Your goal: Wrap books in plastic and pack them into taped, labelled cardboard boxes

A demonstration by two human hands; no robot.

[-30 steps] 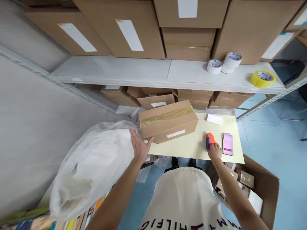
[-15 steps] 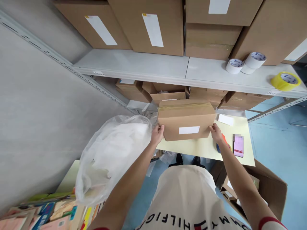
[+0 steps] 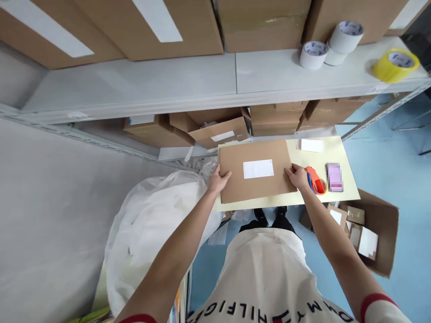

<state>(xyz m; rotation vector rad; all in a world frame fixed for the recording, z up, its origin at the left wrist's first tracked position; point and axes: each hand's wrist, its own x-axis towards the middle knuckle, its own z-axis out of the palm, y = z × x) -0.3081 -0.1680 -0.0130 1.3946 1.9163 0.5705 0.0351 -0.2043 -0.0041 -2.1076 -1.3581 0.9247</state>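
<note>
A brown cardboard box [image 3: 232, 184] with a white label [image 3: 258, 169] on its upward face is over the pale yellow table [image 3: 332, 154]. My left hand [image 3: 218, 180] grips its left edge, thumb on the top face. At the opposite edge my right hand [image 3: 296, 176] is closed on the box, thumb on top as well. Just right of that hand lies a red-orange tape dispenser [image 3: 314, 179] with some blue on it. A phone [image 3: 334, 177] lies farther right, and a white pad or stack of paper [image 3: 311, 146] is behind it.
Beyond the table stands a grey shelf [image 3: 151, 85] with large cartons [image 3: 266, 27], white tape rolls [image 3: 314, 55] and a yellow tape roll [image 3: 395, 66]. A big plastic bag [image 3: 151, 224] of white material is at left. An open carton [image 3: 382, 233] holding small boxes stands on the floor at right.
Both hands have tilted the box so its labelled face, which faced me before, now points up. The box sits lower against the table. My view has shifted closer to the shelf.
</note>
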